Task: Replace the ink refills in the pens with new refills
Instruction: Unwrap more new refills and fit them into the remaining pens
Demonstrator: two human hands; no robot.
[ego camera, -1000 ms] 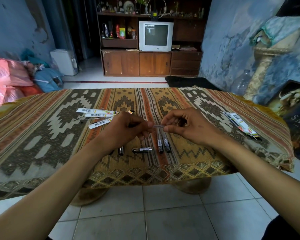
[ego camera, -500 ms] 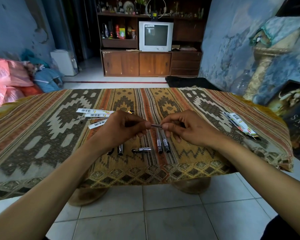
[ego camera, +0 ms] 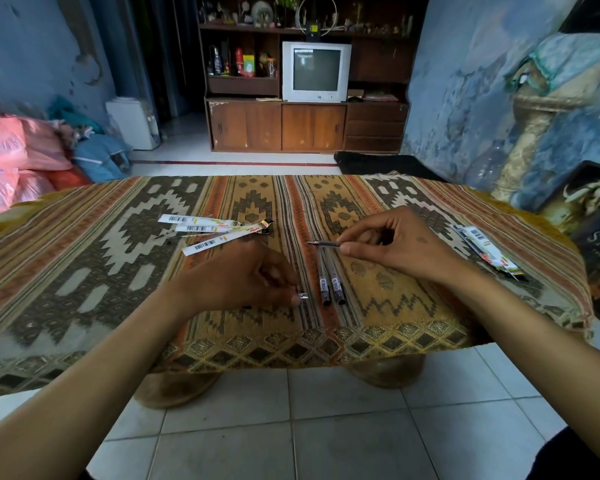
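My right hand (ego camera: 395, 247) pinches a thin dark pen part with a pointed tip (ego camera: 323, 243), held level above the table, tip pointing left. My left hand (ego camera: 243, 282) is low on the cloth, fingers curled round a small silver-ended pen piece (ego camera: 303, 296) at its fingertips. Two dark pens (ego camera: 329, 282) lie side by side on the cloth between my hands. White refill packets (ego camera: 208, 230) lie beyond my left hand. More refill packets (ego camera: 485, 249) lie to the right of my right hand.
The patterned cloth-covered table (ego camera: 84, 271) stands on a tiled floor (ego camera: 291, 427). Beyond it are a wooden cabinet with a TV (ego camera: 314, 71), pink sacks (ego camera: 11, 154) at left, and a framed picture (ego camera: 589, 202) leaning at right.
My hands have pulled apart. The left hand dropped down to the cloth with the silver-ended piece; the right hand kept the pointed part and moved right.
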